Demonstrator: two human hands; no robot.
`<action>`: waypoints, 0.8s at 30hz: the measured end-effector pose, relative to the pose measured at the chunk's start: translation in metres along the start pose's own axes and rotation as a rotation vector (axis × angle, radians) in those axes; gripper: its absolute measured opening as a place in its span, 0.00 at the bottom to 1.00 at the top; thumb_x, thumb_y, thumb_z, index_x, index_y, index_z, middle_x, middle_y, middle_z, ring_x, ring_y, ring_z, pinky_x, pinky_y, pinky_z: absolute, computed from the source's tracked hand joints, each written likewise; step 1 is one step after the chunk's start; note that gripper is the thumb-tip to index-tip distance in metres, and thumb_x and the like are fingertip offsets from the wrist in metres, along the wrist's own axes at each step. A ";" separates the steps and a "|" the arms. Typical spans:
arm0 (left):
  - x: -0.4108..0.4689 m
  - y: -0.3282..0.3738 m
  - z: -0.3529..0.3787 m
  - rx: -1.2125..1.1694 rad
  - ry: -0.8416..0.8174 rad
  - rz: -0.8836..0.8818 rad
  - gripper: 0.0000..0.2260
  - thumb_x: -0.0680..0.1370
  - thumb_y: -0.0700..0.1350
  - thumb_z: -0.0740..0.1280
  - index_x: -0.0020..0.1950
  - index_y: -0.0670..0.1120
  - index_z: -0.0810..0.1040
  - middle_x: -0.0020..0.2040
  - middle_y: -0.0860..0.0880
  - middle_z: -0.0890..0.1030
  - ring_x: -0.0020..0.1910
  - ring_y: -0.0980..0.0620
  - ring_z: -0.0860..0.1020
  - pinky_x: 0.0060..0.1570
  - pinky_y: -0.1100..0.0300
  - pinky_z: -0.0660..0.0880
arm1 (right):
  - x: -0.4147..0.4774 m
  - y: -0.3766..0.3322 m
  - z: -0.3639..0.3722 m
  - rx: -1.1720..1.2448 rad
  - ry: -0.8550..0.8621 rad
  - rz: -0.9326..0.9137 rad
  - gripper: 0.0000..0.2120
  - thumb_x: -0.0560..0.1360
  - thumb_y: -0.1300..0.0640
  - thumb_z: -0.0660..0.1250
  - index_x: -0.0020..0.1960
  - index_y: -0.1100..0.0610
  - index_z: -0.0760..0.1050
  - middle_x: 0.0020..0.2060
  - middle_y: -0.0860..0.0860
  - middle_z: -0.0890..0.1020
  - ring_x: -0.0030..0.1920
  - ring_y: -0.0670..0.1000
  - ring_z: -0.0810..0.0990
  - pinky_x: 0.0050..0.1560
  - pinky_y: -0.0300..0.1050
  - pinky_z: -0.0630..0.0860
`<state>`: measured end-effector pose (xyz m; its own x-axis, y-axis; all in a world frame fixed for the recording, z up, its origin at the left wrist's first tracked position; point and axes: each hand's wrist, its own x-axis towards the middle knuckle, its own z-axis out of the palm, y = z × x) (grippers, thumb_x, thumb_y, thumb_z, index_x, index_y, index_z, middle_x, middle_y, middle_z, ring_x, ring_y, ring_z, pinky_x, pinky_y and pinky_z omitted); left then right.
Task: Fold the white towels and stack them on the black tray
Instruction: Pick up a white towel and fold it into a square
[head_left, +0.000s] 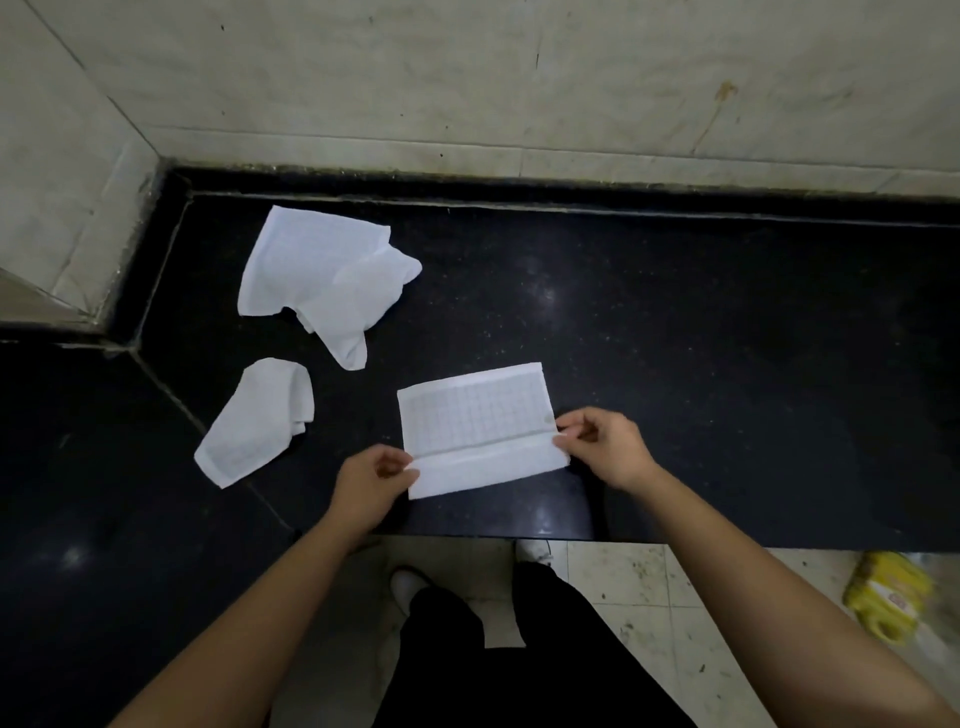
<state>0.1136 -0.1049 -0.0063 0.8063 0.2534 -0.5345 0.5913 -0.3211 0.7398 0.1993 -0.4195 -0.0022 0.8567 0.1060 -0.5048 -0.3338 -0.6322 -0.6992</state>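
Head view, left to right: two crumpled white towels (322, 280) (257, 421) lie on the black desk (701, 338), well apart from the flat towel (475, 426) near its front edge. Cloth looks light, limp, easily creased; corners seem the best hold. Left hand (371, 483) pinches the left end of the raised fold, right hand (605, 447) the right end, each grip narrow. No tray shows.
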 end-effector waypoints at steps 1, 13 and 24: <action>0.006 0.005 -0.001 -0.104 0.041 -0.062 0.07 0.74 0.39 0.75 0.50 0.44 0.82 0.46 0.48 0.83 0.44 0.55 0.80 0.42 0.67 0.74 | 0.009 -0.004 0.002 0.083 0.023 0.029 0.08 0.72 0.58 0.77 0.49 0.50 0.83 0.43 0.50 0.86 0.44 0.45 0.83 0.54 0.39 0.80; 0.077 0.031 0.012 -0.317 0.345 -0.108 0.09 0.76 0.41 0.73 0.56 0.46 0.83 0.48 0.52 0.83 0.48 0.56 0.81 0.52 0.62 0.78 | 0.091 -0.035 0.021 0.303 0.179 0.125 0.05 0.75 0.56 0.74 0.51 0.48 0.83 0.45 0.45 0.85 0.48 0.44 0.83 0.51 0.33 0.77; 0.087 0.020 0.023 -0.051 0.425 0.028 0.09 0.78 0.44 0.71 0.57 0.45 0.83 0.48 0.50 0.83 0.47 0.54 0.80 0.56 0.55 0.78 | 0.094 -0.037 0.027 0.109 0.229 0.005 0.07 0.77 0.55 0.71 0.55 0.50 0.82 0.48 0.44 0.82 0.48 0.45 0.81 0.58 0.42 0.79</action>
<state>0.1961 -0.1107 -0.0471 0.7372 0.6023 -0.3061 0.5595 -0.2904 0.7763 0.2819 -0.3658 -0.0377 0.9175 -0.0820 -0.3891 -0.3682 -0.5449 -0.7534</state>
